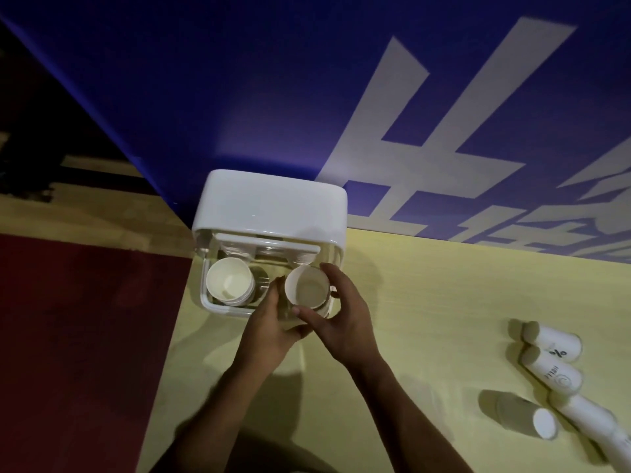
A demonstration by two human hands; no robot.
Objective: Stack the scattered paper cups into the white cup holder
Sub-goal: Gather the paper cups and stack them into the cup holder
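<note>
The white cup holder stands at the table's far edge against the blue wall, its clear front open toward me. A stack of paper cups sits in its left slot. Over the right slot an upright paper cup is held by both hands. My left hand grips its near left side. My right hand wraps its right side, thumb at the front and fingers at the far rim. Several loose paper cups lie on their sides at the right.
The yellow table ends at a left edge beside a dark red floor. A blue wall with large white lettering rises right behind the holder. The loose cups lie near the table's right front.
</note>
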